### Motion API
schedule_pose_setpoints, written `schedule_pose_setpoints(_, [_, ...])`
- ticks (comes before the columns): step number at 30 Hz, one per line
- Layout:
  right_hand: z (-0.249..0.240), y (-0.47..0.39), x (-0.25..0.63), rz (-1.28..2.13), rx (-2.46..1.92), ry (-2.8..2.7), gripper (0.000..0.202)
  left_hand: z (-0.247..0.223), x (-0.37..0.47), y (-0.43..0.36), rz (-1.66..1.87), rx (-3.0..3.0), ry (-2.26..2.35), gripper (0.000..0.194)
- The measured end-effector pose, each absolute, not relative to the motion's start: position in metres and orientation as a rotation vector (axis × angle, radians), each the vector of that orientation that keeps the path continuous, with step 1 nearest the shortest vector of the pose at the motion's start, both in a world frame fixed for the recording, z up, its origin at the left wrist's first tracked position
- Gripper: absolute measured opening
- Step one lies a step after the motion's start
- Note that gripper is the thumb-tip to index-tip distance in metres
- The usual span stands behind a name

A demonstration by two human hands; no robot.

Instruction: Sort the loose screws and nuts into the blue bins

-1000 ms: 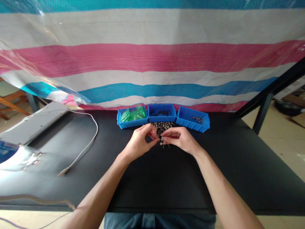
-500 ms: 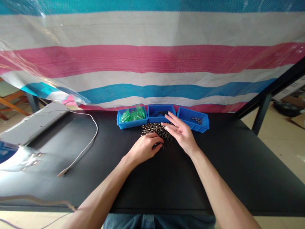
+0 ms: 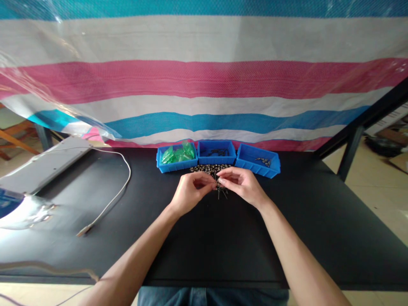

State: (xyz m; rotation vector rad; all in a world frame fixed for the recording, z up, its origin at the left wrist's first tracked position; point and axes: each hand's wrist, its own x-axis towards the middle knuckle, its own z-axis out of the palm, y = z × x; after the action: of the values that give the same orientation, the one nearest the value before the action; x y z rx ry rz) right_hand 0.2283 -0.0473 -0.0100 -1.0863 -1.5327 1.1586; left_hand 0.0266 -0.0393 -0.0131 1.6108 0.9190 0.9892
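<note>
My left hand (image 3: 192,189) and my right hand (image 3: 242,183) meet fingertip to fingertip over a pile of small metal screw-like pieces (image 3: 204,168). Thumb and fingers of the left hand are pinched together; whatever sits between them is too small to name. The right hand is also pinched, its tips almost touching the left's. Both hands cover much of the pile, and a few thin shanks stick out below the fingers. Just behind stand three blue bins: the left bin (image 3: 164,167) with green plastic pieces (image 3: 179,154), the middle bin (image 3: 216,160) with dark parts, and the right bin (image 3: 255,166) with a few small metal parts (image 3: 264,161).
A white cable (image 3: 123,193) curves over the black table (image 3: 210,250) at left, near a grey metal case (image 3: 47,165). A clear plastic bag (image 3: 25,212) lies at the left edge. Striped sheeting (image 3: 197,78) hangs behind the bins.
My right hand has come down and left from over the middle and right bins, its spread fingers closing to a pinch. My left hand has risen slightly, and the two now meet.
</note>
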Motion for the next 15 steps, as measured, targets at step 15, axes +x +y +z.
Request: schedule_pose_setpoints(15, [-0.0074, -0.0502, 0.2208, 1.400, -0.956, -1.297, 0.023, -0.0135, 0.0253, -0.0369, 1.102, 1.493, 0.915, 0.019])
